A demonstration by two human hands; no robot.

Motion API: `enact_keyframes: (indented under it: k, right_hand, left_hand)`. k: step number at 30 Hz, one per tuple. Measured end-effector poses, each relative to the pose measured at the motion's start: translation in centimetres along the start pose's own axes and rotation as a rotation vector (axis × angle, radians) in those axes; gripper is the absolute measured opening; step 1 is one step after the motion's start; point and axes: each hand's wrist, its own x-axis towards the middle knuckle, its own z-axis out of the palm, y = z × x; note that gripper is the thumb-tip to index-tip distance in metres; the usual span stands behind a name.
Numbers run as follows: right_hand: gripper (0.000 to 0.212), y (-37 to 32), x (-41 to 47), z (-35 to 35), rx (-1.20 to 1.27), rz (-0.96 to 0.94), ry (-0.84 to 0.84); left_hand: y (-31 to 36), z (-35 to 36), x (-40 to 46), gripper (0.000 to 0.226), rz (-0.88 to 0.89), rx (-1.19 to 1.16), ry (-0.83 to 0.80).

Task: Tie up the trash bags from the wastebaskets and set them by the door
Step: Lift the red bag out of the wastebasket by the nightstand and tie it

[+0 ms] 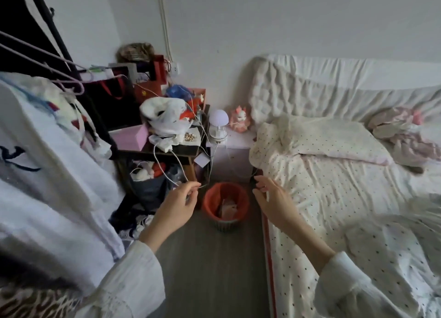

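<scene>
A small wastebasket (pixel 225 223) stands on the floor between a cluttered shelf and the bed. An orange-red trash bag (pixel 210 198) lines it, folded over the rim, with some paper scraps inside. My left hand (pixel 177 204) hovers to the left of the basket, and its fingers pinch a thin white cable (pixel 167 174) that hangs from the shelf. My right hand (pixel 270 200) hovers to the right of the basket with relaxed fingers, holding nothing. Neither hand touches the bag.
The cluttered shelf (pixel 167 148) on the left carries bags, boxes and loose cables. Hanging clothes (pixel 47 162) crowd the left side. The bed (pixel 346 198) with a dotted sheet fills the right. A small lamp (pixel 218 126) stands on a nightstand behind the basket. The grey floor (pixel 210 270) forms a narrow aisle.
</scene>
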Motion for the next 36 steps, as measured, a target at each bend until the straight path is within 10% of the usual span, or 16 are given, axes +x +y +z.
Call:
enact_keyframes:
  k: [24, 36]
  right_hand:
    - [0.056, 38.7, 27.5, 42.2, -0.234, 0.167, -0.294]
    - [0.063, 52.3, 30.6, 55.2, -0.566, 0.092, -0.214]
  left_hand:
    - [-43.1, 36.4, 27.4, 0.046, -0.161, 0.224, -0.292]
    - [-55.6, 48.6, 31.4, 0.054, -0.339, 0.197, 0.164]
